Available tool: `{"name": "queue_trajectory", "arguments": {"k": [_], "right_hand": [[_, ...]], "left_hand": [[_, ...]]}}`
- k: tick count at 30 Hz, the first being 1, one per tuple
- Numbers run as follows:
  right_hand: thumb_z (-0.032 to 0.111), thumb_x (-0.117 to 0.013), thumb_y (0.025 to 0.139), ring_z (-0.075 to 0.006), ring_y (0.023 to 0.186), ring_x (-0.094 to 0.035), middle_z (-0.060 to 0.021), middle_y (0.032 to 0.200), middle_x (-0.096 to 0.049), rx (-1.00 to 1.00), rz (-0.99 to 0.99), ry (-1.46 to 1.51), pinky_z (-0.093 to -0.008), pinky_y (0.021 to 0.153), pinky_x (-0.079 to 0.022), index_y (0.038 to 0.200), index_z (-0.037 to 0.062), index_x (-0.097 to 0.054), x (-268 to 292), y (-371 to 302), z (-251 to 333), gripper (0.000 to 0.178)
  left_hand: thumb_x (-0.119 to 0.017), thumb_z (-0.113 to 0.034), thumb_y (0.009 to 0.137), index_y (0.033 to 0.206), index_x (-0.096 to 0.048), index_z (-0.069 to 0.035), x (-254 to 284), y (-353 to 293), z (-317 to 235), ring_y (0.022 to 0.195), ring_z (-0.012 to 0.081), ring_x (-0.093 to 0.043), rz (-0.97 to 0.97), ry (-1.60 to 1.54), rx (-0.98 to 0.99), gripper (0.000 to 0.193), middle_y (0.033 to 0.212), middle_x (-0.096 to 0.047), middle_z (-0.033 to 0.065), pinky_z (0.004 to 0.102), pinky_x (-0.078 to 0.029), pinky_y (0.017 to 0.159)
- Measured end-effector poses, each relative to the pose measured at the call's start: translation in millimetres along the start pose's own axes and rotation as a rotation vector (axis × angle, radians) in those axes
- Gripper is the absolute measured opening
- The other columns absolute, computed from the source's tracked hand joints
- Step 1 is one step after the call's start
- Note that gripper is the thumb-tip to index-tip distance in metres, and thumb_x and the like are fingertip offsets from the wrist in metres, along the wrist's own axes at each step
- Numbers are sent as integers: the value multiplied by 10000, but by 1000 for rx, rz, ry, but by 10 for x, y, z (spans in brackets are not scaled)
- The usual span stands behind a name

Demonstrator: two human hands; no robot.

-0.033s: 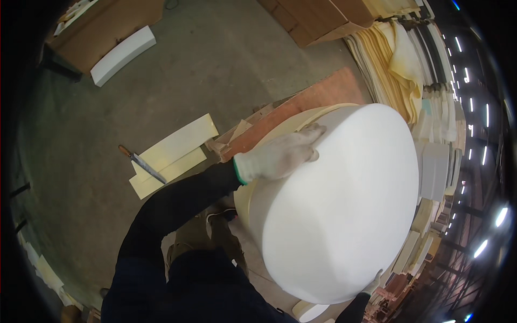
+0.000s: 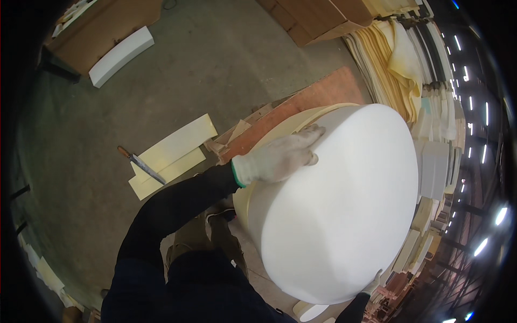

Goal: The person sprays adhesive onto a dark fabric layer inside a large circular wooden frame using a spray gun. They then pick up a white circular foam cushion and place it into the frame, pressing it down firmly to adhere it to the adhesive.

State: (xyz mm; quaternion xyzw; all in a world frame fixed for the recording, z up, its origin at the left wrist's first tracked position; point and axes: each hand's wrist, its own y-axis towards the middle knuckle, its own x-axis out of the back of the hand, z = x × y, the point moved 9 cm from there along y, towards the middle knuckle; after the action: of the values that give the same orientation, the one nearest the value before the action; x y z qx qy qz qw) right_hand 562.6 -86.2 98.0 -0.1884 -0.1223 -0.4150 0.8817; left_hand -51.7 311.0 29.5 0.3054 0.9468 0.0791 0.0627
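Observation:
A large white rounded foam block fills the right middle, lying on a yellowish foam piece. My left hand, in a pale glove with a green cuff, rests on its upper left edge. Its fingers are stretched out along the side, with the thumb apart on the white face. At the lower right edge, my right hand, also gloved, lies against the foam's side. A finger of it extends along the rim; the rest is partly hidden behind the block.
Left on the floor, a wooden-handled knife lies across yellowish foam strips. Behind the block is a reddish-brown board. Stacked foam sheets and a cardboard box stand at the far right. A curved white foam piece leans far left.

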Motion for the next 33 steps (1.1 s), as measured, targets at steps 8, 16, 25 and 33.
{"name": "queue_trajectory", "arguments": {"k": [8, 16, 25, 33], "right_hand": [[523, -486, 1024, -332, 1186, -595, -205, 1347, -555, -54, 20, 30, -425, 984, -530, 1435, -62, -411, -19, 121, 25, 719], [539, -509, 1013, -319, 1190, -593, -191, 1352, -559, -40, -3, -24, -420, 995, -520, 1435, -50, -422, 13, 190, 27, 730], [523, -490, 1027, -309, 1185, -593, -179, 1354, -565, -96, 68, 18, -403, 997, -512, 1429, -47, -433, 22, 271, 6, 700], [508, -511, 1024, -299, 1179, -594, -177, 1346, -572, -90, 60, -15, -396, 1012, -499, 1426, -49, -440, -39, 256, 38, 691]], "left_hand": [[-502, -164, 897, 1535, -204, 115, 63, -20, 6, 1523, 376, -196, -6, 18, 98, 757, 1610, -216, 307, 384, -176, 1241], [-512, -123, 886, 1539, -200, 109, 88, -43, 46, 1524, 363, -201, -8, 40, 104, 760, 1611, -221, 301, 379, -179, 1240], [-500, -117, 902, 1534, -197, 119, 98, -27, 67, 1515, 371, -225, -16, 26, 105, 740, 1607, -226, 306, 373, -198, 1235], [-496, -127, 898, 1533, -191, 121, 101, -39, 94, 1519, 368, -216, -20, 51, 103, 747, 1607, -225, 306, 370, -194, 1237]]}}
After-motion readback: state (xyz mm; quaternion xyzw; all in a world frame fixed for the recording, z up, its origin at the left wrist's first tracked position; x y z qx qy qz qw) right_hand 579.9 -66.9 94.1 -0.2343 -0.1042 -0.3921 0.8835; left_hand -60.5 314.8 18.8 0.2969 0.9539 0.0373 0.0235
